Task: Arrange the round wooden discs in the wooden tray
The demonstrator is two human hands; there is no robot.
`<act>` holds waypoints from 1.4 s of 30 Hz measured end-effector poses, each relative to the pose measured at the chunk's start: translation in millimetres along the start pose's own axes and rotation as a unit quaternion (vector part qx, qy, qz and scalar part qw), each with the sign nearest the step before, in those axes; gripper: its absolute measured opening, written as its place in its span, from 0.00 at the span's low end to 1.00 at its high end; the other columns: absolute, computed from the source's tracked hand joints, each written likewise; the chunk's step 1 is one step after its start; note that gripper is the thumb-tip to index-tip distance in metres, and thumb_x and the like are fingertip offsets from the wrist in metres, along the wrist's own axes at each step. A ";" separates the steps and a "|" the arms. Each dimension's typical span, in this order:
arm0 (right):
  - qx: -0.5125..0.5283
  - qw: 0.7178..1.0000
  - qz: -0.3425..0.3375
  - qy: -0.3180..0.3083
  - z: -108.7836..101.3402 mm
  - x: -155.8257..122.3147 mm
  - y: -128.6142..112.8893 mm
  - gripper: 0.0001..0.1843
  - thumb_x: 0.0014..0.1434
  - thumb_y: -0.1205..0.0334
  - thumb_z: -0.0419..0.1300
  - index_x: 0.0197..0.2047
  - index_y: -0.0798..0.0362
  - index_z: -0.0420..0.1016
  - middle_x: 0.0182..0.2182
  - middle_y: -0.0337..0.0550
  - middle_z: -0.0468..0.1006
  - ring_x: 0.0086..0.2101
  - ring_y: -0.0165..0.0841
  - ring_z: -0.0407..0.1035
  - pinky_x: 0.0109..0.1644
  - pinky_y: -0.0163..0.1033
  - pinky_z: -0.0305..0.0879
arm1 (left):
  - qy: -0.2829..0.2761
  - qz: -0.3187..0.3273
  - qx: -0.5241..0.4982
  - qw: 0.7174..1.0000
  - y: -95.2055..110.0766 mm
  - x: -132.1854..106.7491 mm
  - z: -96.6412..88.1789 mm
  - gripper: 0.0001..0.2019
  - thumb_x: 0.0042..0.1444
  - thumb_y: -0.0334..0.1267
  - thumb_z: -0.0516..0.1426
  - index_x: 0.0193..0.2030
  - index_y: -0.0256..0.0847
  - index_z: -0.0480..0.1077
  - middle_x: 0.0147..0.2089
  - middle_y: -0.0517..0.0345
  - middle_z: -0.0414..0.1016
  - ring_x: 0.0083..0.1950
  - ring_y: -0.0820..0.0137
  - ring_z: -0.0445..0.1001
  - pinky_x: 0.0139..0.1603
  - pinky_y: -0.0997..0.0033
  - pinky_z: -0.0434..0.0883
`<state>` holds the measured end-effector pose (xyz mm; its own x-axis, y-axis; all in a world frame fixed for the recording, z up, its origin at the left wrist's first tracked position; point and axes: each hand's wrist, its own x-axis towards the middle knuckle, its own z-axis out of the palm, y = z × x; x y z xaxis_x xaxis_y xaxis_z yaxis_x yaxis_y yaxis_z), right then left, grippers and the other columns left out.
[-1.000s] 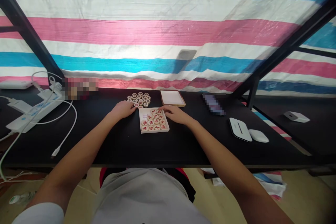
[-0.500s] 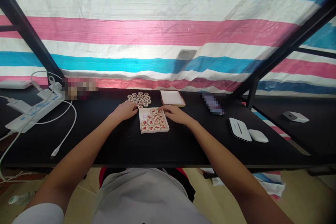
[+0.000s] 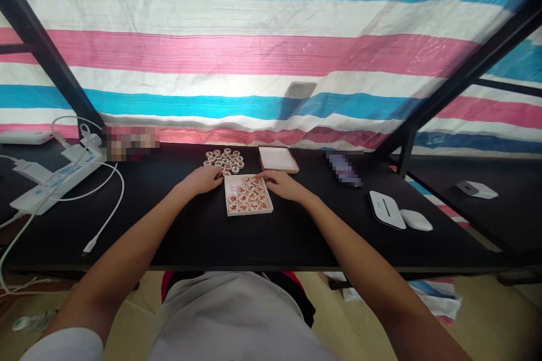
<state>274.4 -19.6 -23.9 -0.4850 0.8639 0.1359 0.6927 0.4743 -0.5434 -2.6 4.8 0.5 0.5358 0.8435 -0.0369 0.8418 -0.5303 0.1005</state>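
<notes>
Two hands flanked the wooden box (image 3: pixel 248 194) of discs at mid tabletop (image 3: pixel 203 237). The left hand (image 3: pixel 205 179) curled at its far left corner, near the loose discs (image 3: pixel 224 160). The right hand (image 3: pixel 282 184) touched its far right edge, fingers narrow. Whether either pinched a disc could not be told. Steadying the box and laying discs flat seemed wise.

A power strip (image 3: pixel 51 183) lies left, two white devices (image 3: pixel 387 209) right.

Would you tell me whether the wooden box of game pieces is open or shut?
Open: the box shows its round pieces from above; its lid lies apart behind it.
</notes>
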 end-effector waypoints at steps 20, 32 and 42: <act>-0.007 1.000 -0.010 0.003 0.9 0.8 2.4 0.23 0.56 0.73 0.50 0.52 0.51 0.74 0.42 0.45 0.78 0.39 0.34 0.70 0.46 0.40 0.64 | -0.045 0.019 -0.012 0.999 1.2 -5.7 -9.5 0.13 0.59 0.41 0.48 0.47 0.46 0.70 0.49 0.55 0.75 0.48 0.64 0.72 0.42 0.71 0.68; -0.013 1.000 -0.022 0.002 0.4 0.3 2.9 0.23 0.57 0.73 0.50 0.53 0.50 0.73 0.44 0.45 0.77 0.42 0.35 0.70 0.49 0.40 0.63 | 0.019 0.031 0.002 0.999 9.4 -5.6 -9.0 0.14 0.61 0.39 0.45 0.44 0.46 0.71 0.47 0.56 0.75 0.48 0.64 0.72 0.45 0.69 0.68; 0.019 1.000 -0.024 0.000 0.9 -2.0 0.7 0.21 0.58 0.70 0.50 0.54 0.53 0.70 0.36 0.42 0.77 0.34 0.32 0.69 0.42 0.39 0.66 | 0.089 0.193 -0.004 0.977 39.8 -9.7 -0.4 0.19 0.64 0.46 0.47 0.55 0.42 0.69 0.49 0.50 0.73 0.51 0.62 0.68 0.56 0.64 0.62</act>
<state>275.4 -21.2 -25.2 -0.5164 0.8407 0.1626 0.6482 0.5079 -0.5674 25.7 -24.4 5.3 0.7923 0.5831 0.1792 0.5790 -0.8114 0.0800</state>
